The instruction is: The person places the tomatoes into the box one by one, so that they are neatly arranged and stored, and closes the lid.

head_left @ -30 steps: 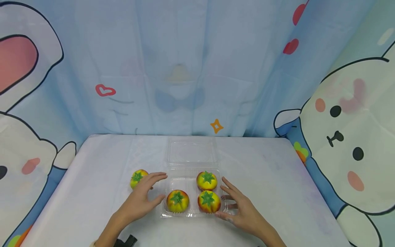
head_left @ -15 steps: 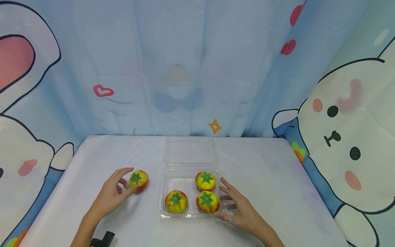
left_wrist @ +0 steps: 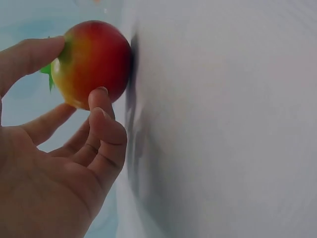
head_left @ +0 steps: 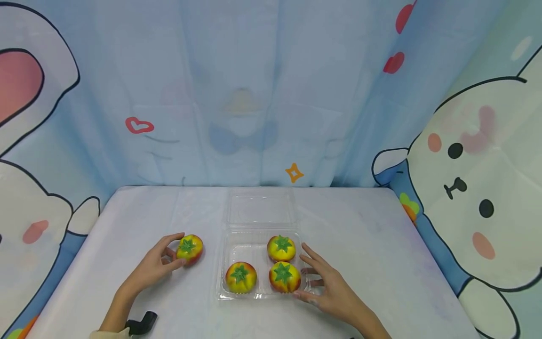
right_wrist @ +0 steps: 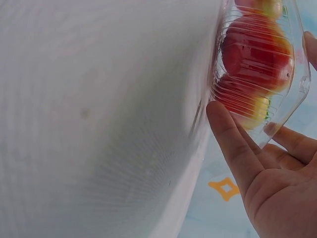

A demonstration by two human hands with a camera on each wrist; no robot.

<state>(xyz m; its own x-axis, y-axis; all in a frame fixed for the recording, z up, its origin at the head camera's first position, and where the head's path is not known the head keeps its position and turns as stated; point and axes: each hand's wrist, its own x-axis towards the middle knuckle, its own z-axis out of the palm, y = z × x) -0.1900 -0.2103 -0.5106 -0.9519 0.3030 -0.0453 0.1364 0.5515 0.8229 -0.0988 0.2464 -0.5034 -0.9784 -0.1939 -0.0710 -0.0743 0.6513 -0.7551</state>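
My left hand holds a red-and-yellow tomato with a green star-shaped leaf on top, left of the clear plastic box. In the left wrist view, the thumb touches this tomato by its leaf and curled fingertips meet its underside. Three similar tomatoes lie in the box: one front left, one front right, one back right. My right hand rests along the box's right side, fingers spread and fairly straight. The right wrist view shows its fingertips at the ribbed wall.
The box's hinged lid lies folded back behind it. A white cloth covers the table, and a blue patterned curtain hangs behind its far edge. A black strap-like piece shows at the left wrist.
My left hand has moved left from beside the box to the outlying tomato, and its fingers have closed around it. The right hand stays at the box's right side.
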